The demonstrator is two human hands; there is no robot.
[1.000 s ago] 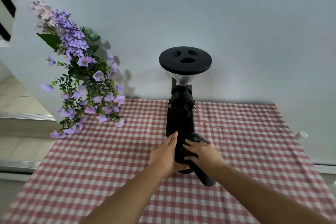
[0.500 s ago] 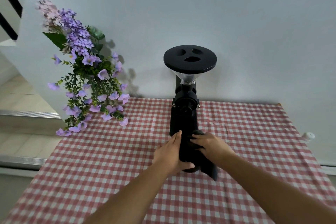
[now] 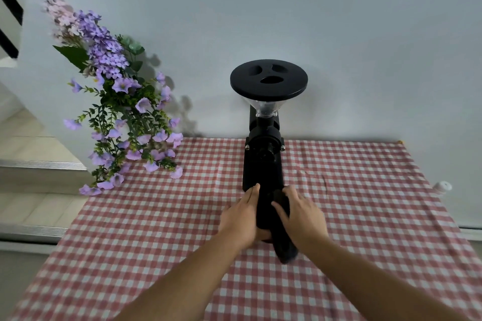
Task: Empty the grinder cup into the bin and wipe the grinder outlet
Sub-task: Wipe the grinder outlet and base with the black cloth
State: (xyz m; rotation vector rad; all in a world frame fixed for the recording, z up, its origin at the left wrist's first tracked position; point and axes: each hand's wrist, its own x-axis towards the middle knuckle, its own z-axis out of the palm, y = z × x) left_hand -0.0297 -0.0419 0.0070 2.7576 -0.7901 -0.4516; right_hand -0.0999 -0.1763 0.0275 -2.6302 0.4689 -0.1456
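Observation:
A black coffee grinder (image 3: 263,159) with a round black lid (image 3: 268,80) stands at the back of the checked tablecloth (image 3: 365,216). My left hand (image 3: 241,217) lies with straight fingers along the left side of the grinder's low front part (image 3: 264,212). My right hand (image 3: 301,216) holds a dark cloth (image 3: 284,249) against the front and right of that part, fingers spread over it. The cloth's loose end hangs down onto the table below my palm. The outlet and the cup cannot be told apart from the black body.
A bunch of purple artificial flowers (image 3: 117,101) leans over the table's back left corner. A small white cap (image 3: 442,186) shows past the right edge. The white wall stands right behind the grinder. Steps and floor lie to the left.
Both hands stay at the grinder's front. My right hand has shifted a little over the dark cloth, its fingers now spread flatter. The view has drifted slightly.

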